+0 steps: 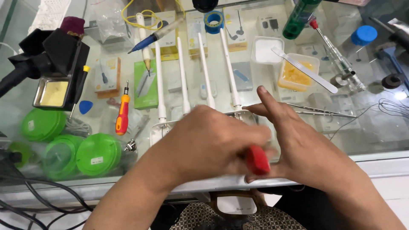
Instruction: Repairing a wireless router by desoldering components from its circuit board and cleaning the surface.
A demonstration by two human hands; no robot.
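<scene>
A white router [160, 132] with several upright thin antennas [183, 76] lies on the glass counter [375, 132], mostly hidden under my hands. My left hand [208, 142] reaches across from the lower left, blurred, its fingers curled around a red tool handle [257, 160] over the router's near edge. My right hand [298, 142] rests flat on the router's right side, with the index finger stretched toward the base of the rightmost antenna. The tool's tip is hidden.
An orange-red screwdriver [122, 113] and green round containers [98, 154] lie left of the router. Tweezers [324, 112], an orange tub [297, 73] with a metal strip [305, 70] and a syringe sit to the right. A black holder [53, 55] stands far left; cables [34, 200] hang below.
</scene>
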